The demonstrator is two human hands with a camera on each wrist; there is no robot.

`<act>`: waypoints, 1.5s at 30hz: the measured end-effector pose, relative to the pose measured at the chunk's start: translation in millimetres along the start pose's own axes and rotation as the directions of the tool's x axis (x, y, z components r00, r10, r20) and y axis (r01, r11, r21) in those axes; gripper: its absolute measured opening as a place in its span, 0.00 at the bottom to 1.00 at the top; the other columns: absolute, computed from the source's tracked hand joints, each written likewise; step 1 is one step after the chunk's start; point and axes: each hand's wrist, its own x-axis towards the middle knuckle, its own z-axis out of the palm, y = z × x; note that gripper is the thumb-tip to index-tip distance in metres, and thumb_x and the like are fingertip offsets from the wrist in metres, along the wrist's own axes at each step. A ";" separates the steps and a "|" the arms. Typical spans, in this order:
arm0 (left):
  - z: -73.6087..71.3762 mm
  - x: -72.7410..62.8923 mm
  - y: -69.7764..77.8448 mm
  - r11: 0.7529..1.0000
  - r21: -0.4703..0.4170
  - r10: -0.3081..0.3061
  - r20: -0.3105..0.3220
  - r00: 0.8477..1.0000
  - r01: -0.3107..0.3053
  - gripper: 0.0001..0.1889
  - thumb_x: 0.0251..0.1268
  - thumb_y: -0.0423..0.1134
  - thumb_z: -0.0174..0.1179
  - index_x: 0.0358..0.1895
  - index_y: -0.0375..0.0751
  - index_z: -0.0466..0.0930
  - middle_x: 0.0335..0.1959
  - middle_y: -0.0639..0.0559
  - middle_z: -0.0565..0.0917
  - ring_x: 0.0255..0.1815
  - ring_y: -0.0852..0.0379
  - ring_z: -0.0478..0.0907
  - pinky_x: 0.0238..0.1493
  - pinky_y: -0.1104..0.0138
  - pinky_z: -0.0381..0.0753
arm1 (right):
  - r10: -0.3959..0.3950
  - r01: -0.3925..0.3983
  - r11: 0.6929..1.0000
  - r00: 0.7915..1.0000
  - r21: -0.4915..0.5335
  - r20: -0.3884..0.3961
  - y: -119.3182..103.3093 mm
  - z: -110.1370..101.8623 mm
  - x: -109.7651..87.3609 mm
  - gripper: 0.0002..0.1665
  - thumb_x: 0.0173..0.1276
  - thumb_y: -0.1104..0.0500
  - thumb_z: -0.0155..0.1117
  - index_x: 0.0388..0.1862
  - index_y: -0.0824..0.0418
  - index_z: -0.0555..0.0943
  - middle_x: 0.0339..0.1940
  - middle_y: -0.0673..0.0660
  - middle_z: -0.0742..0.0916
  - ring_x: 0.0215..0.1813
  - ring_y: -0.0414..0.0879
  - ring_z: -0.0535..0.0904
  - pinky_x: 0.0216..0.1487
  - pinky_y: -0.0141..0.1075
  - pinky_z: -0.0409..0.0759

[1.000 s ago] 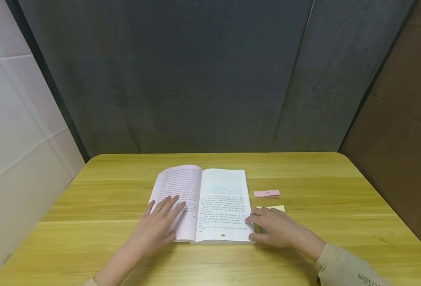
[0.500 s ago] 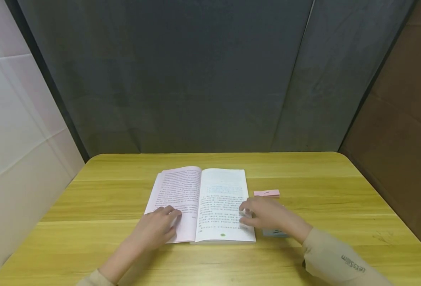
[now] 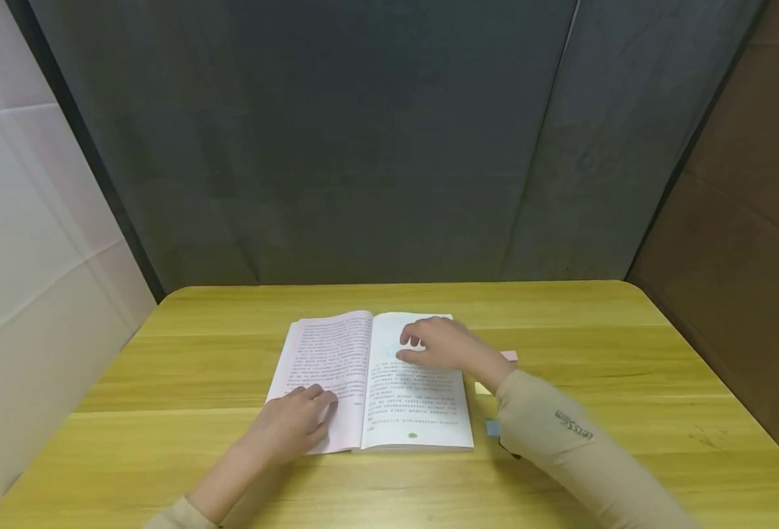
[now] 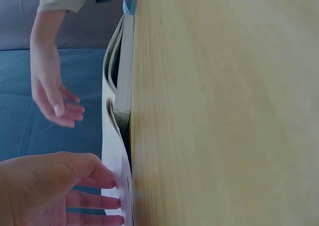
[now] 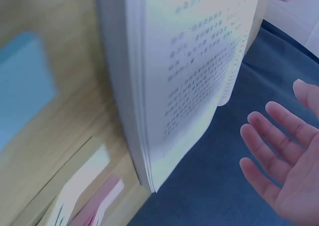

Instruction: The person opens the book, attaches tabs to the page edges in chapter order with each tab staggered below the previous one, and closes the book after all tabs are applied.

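Observation:
An open book lies on the wooden table, with a pinkish left page and a white right page of printed text. My left hand rests its fingertips on the lower part of the left page; in the left wrist view those fingers touch the paper. Above the upper part of the right page hovers my right hand, holding nothing. The right wrist view shows its fingers spread loosely, apart from the paper.
To the book's right lie a pink paper slip, a yellow slip and a blue slip, each partly covered by my right sleeve. A dark cloth wall stands behind the table.
My right hand has moved from the book's lower right edge up and leftward over the right page. My left hand has slid slightly down the left page, its fingers drawn in.

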 end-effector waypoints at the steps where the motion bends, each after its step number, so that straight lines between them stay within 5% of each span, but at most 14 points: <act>1: 0.1 0.1 0.1 1.000 0.000 -0.001 0.001 1.000 0.001 0.12 0.49 0.38 0.59 0.40 0.41 0.77 0.31 0.53 0.75 0.30 0.53 0.73 0.25 0.62 0.72 | 0.012 -0.012 1.000 1.000 0.003 0.004 -1.0 0.6 3.9 0.16 0.59 0.45 0.56 0.40 0.54 0.79 0.36 0.48 0.82 0.37 0.41 0.76 0.36 0.37 0.72; 10: -0.9 1.2 0.0 1.000 0.017 0.006 0.006 1.000 -0.006 0.13 0.48 0.38 0.60 0.40 0.40 0.77 0.30 0.53 0.75 0.30 0.54 0.73 0.26 0.64 0.73 | 0.065 -0.069 0.995 0.996 0.075 0.055 -13.5 16.1 31.4 0.21 0.60 0.45 0.55 0.49 0.53 0.77 0.46 0.50 0.79 0.47 0.44 0.73 0.46 0.39 0.70; 19: 1.5 1.2 0.7 1.000 0.016 0.009 0.015 1.000 -0.009 0.13 0.47 0.38 0.60 0.39 0.41 0.77 0.29 0.54 0.75 0.29 0.55 0.72 0.24 0.65 0.72 | 0.053 -0.058 0.997 0.994 0.043 0.095 -29.3 31.1 49.2 0.20 0.59 0.46 0.57 0.47 0.53 0.78 0.42 0.50 0.78 0.44 0.44 0.73 0.45 0.38 0.71; 29: 1.1 1.5 2.3 1.000 0.023 0.016 0.021 1.000 -0.016 0.13 0.48 0.39 0.60 0.39 0.41 0.77 0.30 0.54 0.75 0.30 0.55 0.73 0.25 0.65 0.72 | 0.079 -0.077 0.997 0.991 -0.029 0.111 -35.2 41.1 53.1 0.19 0.57 0.47 0.59 0.47 0.52 0.77 0.41 0.49 0.77 0.44 0.45 0.72 0.44 0.39 0.71; 45: 0.9 0.5 0.5 0.999 0.044 0.008 0.008 1.000 -0.009 0.14 0.47 0.40 0.59 0.39 0.41 0.76 0.31 0.51 0.75 0.30 0.54 0.72 0.23 0.65 0.72 | 0.145 -0.138 0.989 0.977 -0.056 0.156 -40.1 46.4 58.8 0.25 0.56 0.46 0.61 0.53 0.51 0.74 0.54 0.50 0.73 0.49 0.46 0.66 0.48 0.42 0.69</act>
